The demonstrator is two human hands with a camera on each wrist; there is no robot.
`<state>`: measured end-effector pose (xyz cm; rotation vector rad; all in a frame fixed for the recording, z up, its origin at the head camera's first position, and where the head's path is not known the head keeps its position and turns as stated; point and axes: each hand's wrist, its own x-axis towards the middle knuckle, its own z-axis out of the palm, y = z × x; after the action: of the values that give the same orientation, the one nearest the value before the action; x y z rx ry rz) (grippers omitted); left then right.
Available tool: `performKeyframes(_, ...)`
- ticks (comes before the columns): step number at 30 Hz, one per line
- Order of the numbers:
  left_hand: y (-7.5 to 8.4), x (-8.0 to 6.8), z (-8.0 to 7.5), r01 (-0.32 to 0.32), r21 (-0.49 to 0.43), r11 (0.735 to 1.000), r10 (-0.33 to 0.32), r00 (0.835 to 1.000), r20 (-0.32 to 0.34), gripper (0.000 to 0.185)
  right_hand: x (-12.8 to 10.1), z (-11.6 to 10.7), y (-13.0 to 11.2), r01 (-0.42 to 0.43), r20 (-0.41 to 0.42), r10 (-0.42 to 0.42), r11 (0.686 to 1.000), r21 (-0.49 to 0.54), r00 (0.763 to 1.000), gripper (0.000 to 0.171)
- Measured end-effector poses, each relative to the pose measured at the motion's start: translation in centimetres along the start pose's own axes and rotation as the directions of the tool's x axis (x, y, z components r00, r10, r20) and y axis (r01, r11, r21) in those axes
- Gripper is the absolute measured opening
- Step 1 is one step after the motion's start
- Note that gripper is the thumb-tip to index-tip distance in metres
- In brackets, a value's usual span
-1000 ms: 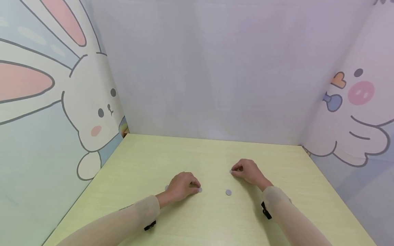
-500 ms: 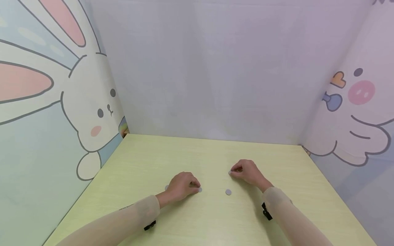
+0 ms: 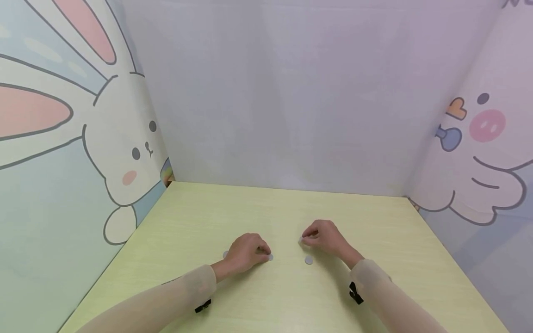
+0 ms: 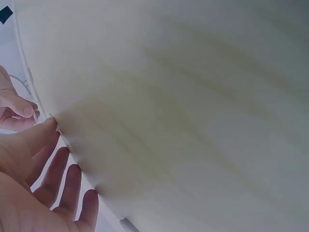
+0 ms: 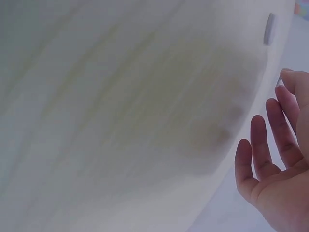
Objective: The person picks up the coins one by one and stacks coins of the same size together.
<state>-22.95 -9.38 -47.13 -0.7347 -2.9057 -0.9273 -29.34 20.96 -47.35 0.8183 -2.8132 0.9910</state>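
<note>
Several small grey coins lie on the pale green table (image 3: 266,203). My left hand (image 3: 246,252) rests knuckles up, its curled fingertips down on a coin (image 3: 270,257) that peeks out at their right side. Another coin (image 3: 225,254) lies just left of that hand. My right hand (image 3: 322,237) pinches a coin (image 3: 300,240) between thumb and forefinger, low over the table. A loose coin (image 3: 308,260) lies just in front of the right hand. In the right wrist view the fingers (image 5: 263,150) hover over the tabletop, with a coin (image 5: 269,28) on edge beyond them.
Cartoon panels wall the table on three sides: a rabbit (image 3: 125,152) on the left, a plain one behind, a pink-cheeked figure (image 3: 483,138) on the right. Both forearms wear beige sleeves with a black strap (image 3: 202,305) at the wrist.
My right hand has moved left and nearer to me with its pinched coin, closer to the loose coin. The left hand has stayed still.
</note>
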Motion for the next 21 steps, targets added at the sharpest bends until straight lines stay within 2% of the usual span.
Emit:
performKeyframes(11, 0.1, 0.2, 0.2, 0.004, 0.021, 1.000, -0.004, 1.000, -0.009, 0.005, 0.1, 1.7, -3.8, 0.028, 0.039, -0.029, 0.999, 0.031, 0.999, 0.004)
performKeyframes(21, 0.2, 0.2, 0.2, -0.005, 0.021, 1.000, 0.006, 1.000, -0.013, 0.005, 0.0, 3.1, -5.3, 0.061, 0.067, -0.064, 0.997, 0.043, 0.996, 0.004)
